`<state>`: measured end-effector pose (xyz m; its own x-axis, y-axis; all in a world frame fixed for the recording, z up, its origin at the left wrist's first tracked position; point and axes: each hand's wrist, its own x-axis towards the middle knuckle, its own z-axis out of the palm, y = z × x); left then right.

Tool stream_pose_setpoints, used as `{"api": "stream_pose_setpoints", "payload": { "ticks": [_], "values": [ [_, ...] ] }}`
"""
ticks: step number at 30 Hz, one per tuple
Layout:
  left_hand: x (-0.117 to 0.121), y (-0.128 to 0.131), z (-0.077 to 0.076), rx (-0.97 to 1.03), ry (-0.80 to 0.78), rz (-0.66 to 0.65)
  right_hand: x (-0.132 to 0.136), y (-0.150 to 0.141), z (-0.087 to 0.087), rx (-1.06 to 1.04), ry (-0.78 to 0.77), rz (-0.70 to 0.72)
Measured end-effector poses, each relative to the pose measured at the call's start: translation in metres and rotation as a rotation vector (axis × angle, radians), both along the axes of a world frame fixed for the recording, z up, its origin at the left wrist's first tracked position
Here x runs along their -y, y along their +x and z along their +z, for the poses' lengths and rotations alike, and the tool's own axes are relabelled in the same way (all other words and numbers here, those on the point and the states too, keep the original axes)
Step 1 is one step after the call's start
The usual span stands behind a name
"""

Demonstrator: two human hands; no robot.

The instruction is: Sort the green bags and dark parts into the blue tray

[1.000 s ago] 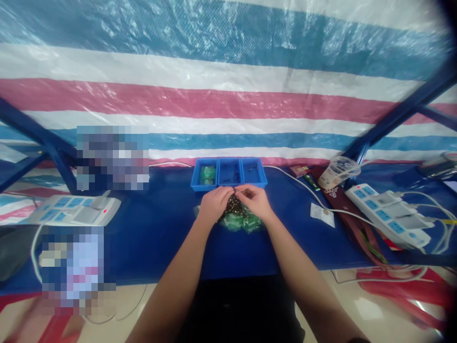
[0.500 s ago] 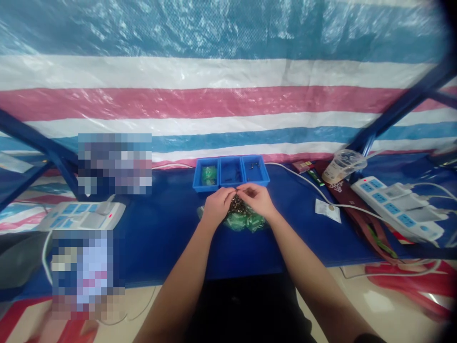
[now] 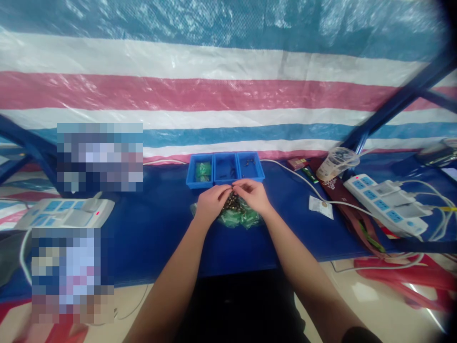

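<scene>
My left hand [image 3: 212,202] and my right hand [image 3: 254,194] meet fingertip to fingertip, both pinched closed. Between the tips shows a tiny dark piece, too small to name. Right beneath them lies a heap of small brassy and dark metal parts [image 3: 233,202] on a crumpled green plastic bag [image 3: 233,219]. Just beyond my hands stand three joined blue bins. A green plastic packet [image 3: 203,169] lies in the left bin [image 3: 188,184]; a few small dark pieces are in the middle bin [image 3: 222,164] and the right bin [image 3: 260,177].
On the right are a power strip [image 3: 387,207] with plugged-in chargers, a clear plastic cup [image 3: 337,164], a maroon bag [image 3: 335,190] and a small white packet [image 3: 320,207]. Another power strip [image 3: 67,213] sits at left, near blurred-out areas. A white cable [image 3: 296,172] crosses the blue table [image 3: 153,238].
The whole view has shifted slightly, so everything appears a little further left and higher. Both hands stay pinched together above the metal parts, with fingers only slightly moved.
</scene>
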<state>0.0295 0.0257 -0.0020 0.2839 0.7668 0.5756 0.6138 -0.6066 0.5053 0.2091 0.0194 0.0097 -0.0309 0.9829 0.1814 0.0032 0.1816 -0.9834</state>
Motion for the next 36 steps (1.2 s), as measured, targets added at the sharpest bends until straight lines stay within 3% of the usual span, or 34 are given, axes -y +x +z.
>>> {"api": "stream_pose_setpoints", "payload": {
  "ticks": [12,27,36],
  "values": [
    [0.000,-0.002,0.000,0.025,-0.011,-0.022,0.001,-0.004,0.001,-0.060,-0.022,0.030],
    [0.000,0.000,-0.003,-0.029,-0.073,0.004,0.004,-0.002,0.002,0.039,0.099,0.040],
    [0.002,0.002,0.002,0.006,-0.076,0.040,-0.006,0.005,0.000,-0.057,-0.052,-0.141]
  ]
}}
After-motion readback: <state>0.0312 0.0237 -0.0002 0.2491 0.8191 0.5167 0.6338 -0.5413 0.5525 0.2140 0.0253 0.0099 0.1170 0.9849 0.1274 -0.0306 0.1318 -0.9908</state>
